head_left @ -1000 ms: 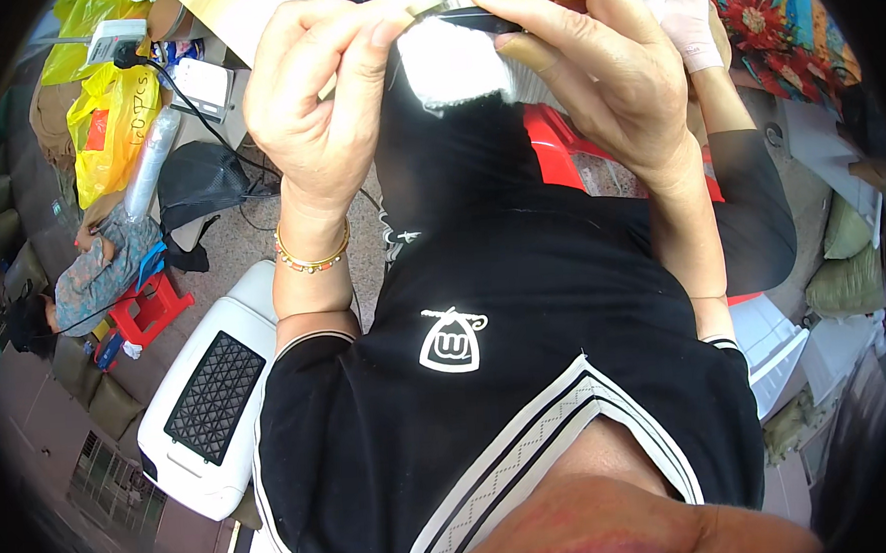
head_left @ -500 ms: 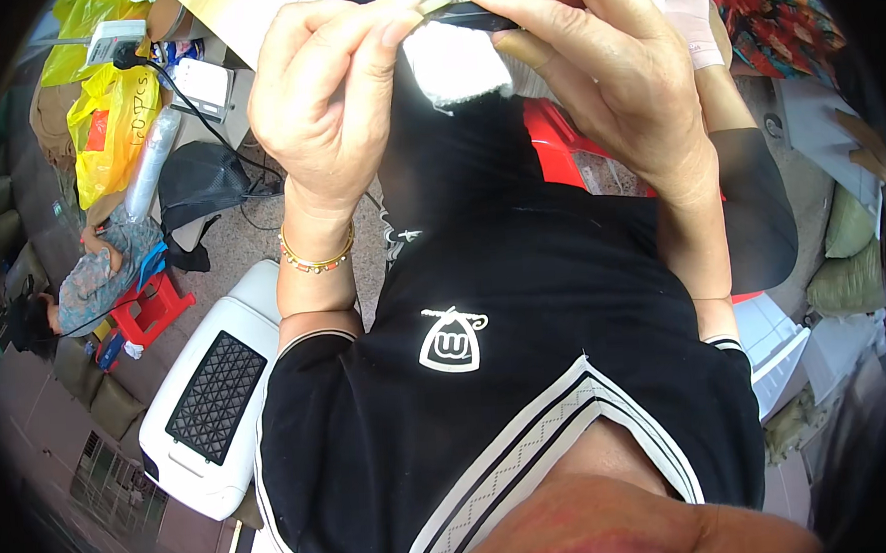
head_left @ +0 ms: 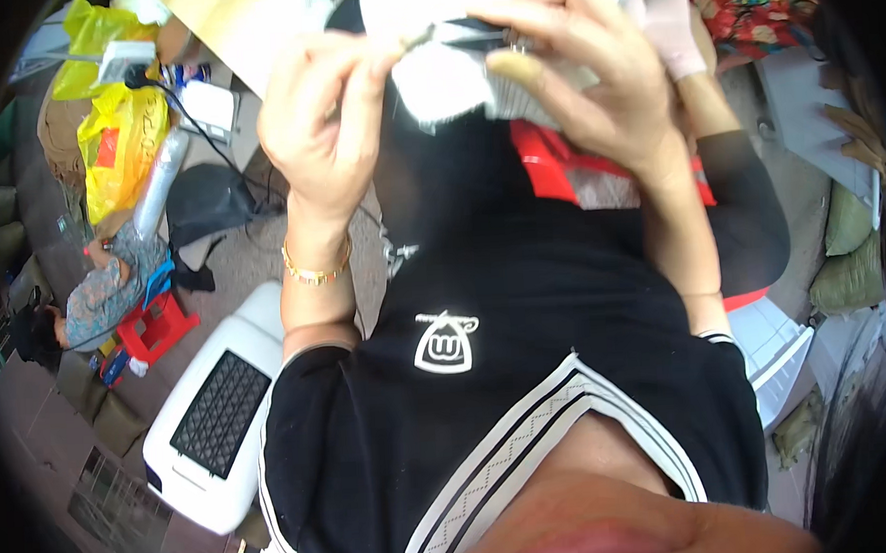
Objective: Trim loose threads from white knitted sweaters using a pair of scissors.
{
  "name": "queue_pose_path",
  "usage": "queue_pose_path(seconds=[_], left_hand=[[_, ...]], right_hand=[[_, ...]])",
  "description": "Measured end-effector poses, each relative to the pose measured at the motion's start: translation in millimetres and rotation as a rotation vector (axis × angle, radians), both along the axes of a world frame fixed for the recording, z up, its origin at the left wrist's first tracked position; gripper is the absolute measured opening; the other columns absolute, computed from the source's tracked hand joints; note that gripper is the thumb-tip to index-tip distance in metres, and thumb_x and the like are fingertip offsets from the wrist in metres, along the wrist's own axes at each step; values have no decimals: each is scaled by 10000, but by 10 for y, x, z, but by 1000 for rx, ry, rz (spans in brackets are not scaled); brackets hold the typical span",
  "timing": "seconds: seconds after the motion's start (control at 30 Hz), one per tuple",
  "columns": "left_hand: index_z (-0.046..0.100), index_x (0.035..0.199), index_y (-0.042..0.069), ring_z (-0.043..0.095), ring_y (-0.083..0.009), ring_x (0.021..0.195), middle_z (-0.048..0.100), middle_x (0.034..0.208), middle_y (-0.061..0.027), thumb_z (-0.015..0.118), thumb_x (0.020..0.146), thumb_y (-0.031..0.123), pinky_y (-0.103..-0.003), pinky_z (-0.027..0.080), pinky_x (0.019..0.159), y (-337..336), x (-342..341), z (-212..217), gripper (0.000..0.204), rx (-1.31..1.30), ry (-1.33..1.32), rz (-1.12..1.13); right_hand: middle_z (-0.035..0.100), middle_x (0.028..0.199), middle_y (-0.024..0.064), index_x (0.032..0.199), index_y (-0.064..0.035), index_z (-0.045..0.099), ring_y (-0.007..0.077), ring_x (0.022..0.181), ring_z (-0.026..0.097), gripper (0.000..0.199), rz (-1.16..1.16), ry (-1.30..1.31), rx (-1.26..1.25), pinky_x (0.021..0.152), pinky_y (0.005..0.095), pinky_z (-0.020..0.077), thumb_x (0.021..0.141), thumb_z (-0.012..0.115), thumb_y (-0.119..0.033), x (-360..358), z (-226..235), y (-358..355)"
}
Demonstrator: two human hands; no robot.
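Observation:
Both my hands are raised in front of my black shirt. My left hand (head_left: 323, 123) pinches the small metal-coloured end of a slim dark strip (head_left: 465, 32) between thumb and fingertips; a gold bracelet sits on that wrist. My right hand (head_left: 585, 79) curls over the strip's other end and also presses a piece of white fabric (head_left: 441, 84) that hangs below it. The strip lies roughly level between the two hands. My right fingers hide part of it.
A white box with a black grille (head_left: 209, 429) stands at lower left. Behind it are a small red stool (head_left: 157, 327), a seated person (head_left: 103, 294), yellow bags (head_left: 118, 143) and cables. A red plastic seat (head_left: 557, 165) is under my hands. Another person's gloved hand (head_left: 672, 24) shows at top right.
Both hands and the strip sit a little lower in the picture. My right fingers have closed further over the strip and the white fabric.

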State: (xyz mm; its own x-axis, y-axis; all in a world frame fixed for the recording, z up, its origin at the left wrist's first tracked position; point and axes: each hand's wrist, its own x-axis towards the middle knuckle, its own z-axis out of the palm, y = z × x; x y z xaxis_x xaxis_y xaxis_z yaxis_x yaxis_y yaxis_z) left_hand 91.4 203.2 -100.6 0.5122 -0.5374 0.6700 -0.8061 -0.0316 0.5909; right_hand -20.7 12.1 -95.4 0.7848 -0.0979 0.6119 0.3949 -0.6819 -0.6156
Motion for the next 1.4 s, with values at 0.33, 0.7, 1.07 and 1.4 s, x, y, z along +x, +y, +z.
queue_pose_path(seconds=[0.33,0.7,1.07,1.4], left_hand=[[662,1069,39,584,-256,945,584,1107,-128,732,741,64,-344,472,827,-125,-1,375,337,191,-65,-253],[624,1213,90,468,-264,1261,535,1335,-110,465,753,-142,-334,346,1051,-678,925,463,539,380,-3,-372],[575,1126,122,391,-306,1311,585,1161,-96,615,738,186,-693,172,1055,-1846,1001,768,395,985,-473,-345],[549,1227,-10,559,-118,1026,614,1119,-37,511,946,79,-246,422,925,-2367,740,2113,296,192,-54,-679]], right_hand=[[439,758,-43,1413,39,335,28,690,438,828,-109,238,793,605,158,354,742,797,-106,-8,-332,-179],[654,834,10,931,20,666,61,765,587,160,241,383,915,698,208,463,797,713,-55,-335,-21,-439],[601,660,46,729,-71,578,141,615,557,191,327,-471,1108,1117,417,248,726,743,-168,-1418,824,-824],[566,797,22,964,14,598,86,637,480,203,-288,-528,873,620,213,398,832,663,-126,-2136,637,-1512]])
